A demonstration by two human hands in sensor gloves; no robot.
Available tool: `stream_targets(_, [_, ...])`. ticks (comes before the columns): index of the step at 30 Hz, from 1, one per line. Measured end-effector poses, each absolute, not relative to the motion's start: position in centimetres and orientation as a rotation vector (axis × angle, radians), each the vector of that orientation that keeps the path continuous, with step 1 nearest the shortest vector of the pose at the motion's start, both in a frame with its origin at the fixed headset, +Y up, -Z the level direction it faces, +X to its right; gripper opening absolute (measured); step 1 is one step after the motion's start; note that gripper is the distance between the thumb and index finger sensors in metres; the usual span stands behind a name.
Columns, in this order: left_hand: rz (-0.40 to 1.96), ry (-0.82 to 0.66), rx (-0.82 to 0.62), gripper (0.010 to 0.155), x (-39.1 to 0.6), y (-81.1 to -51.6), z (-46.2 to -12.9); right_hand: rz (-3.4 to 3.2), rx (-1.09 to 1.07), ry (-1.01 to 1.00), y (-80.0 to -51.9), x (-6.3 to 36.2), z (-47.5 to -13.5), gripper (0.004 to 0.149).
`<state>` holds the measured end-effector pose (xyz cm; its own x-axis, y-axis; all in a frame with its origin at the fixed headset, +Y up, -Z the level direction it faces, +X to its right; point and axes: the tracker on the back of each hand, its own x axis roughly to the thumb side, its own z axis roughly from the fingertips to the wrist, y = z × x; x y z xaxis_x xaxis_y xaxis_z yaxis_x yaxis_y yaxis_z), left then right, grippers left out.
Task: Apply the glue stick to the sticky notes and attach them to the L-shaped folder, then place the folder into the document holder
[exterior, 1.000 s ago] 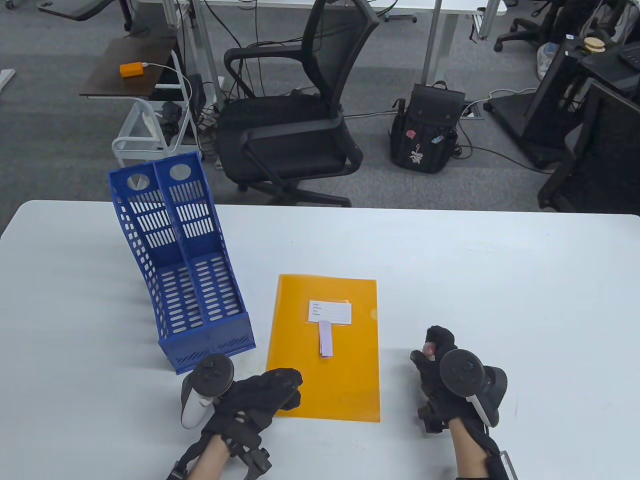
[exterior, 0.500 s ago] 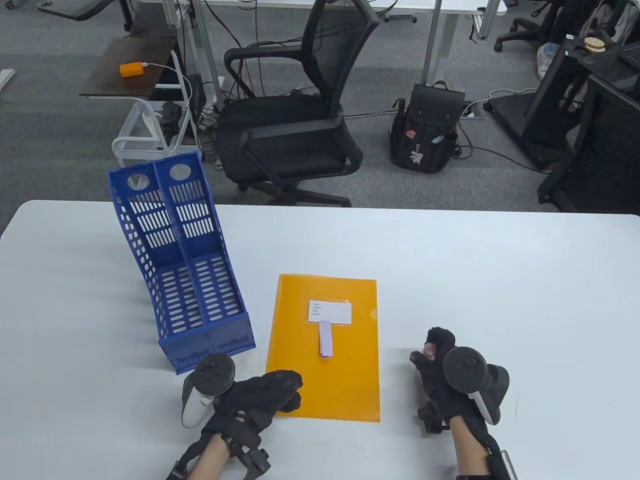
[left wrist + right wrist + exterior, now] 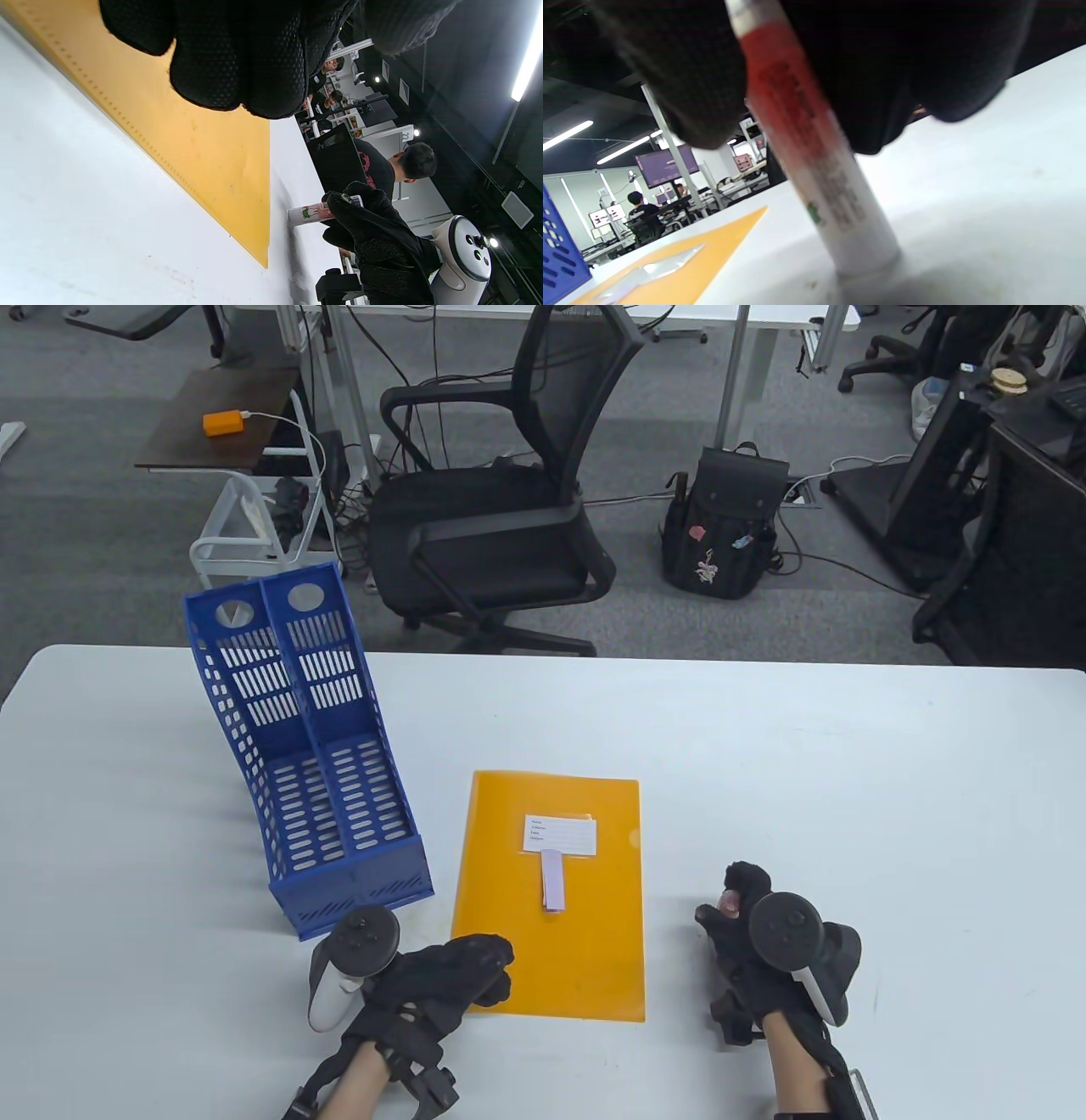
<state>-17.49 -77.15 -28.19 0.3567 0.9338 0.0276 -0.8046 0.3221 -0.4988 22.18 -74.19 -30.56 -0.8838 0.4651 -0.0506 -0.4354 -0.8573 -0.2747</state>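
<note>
The right hand [image 3: 747, 933] holds the glue stick [image 3: 814, 169] standing up, its bottom on the table [image 3: 848, 780]. The writing on it is too blurry to read. The left hand [image 3: 441, 976] presses down on the near corner of the folder [image 3: 551, 933], which lies flat with its long side pointing away.

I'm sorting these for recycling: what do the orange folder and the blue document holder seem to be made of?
The orange L-shaped folder looks like thin, glossy, translucent plastic sheet: it lies flat and reflects light. The blue slotted document holder looks like rigid moulded plastic, given its uniform colour and regular slots.
</note>
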Motion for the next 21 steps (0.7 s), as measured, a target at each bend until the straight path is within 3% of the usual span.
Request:
stream_targets(13, [1.164,-0.342,-0.45,0.06,-17.4,-77.2,-28.2,2.673,-0.177,-0.375,-72.7,21.5,-29.8,0.087])
stream_targets(21, [1.163,-0.347,-0.452,0.061,-17.3,-77.2,-28.3,2.848,-0.042,-0.438,-71.9,18.6,-29.1,0.095])
